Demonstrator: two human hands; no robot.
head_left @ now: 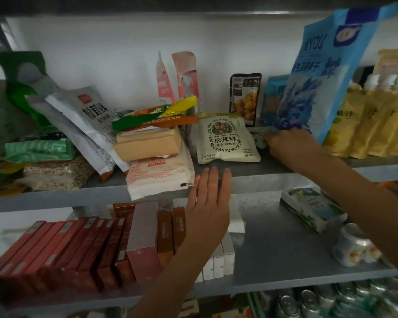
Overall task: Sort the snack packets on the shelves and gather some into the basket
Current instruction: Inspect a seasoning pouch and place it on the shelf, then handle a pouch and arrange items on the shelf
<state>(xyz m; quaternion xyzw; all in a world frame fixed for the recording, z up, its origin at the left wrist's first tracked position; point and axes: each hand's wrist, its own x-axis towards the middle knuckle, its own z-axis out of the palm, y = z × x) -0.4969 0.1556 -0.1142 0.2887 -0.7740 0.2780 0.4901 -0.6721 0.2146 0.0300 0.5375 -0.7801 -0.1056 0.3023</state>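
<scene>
shelves filled my screen, grey metal ones. the top shelf [55, 198] ran across the middle, and the lower shelf [274, 249] sat under it.

the biggest packet i saw was the big blue bag [319, 72]. it stood tilted on the right side of the top shelf, with its top leaning to the right. a long row of red boxes [67, 249] stood on the left of the lower shelf. some yellow pouches [372, 125] stood at the far right of the top shelf, just beside the blue bag.

on the left of the top shelf, many packets lay in a messy pile. a white bag [161, 175] lay at the front of it and stuck out over the shelf edge. two tan blocks [147, 145] lay on top of the white bag.

the left hand [208, 200] was flat, with its fingers straight and close together. it held nothing. its fingertips were up at the front edge of the top shelf, and i could not tell if they touched it.

the right hand [287, 143] had its fingers curled round the bottom of the big blue bag and gripped it there.

the cream packet [226, 138] lay flat on the top shelf between the two hands, just above the left fingertips. a small dark packet [245, 97] stood behind it, by the back wall.
</scene>
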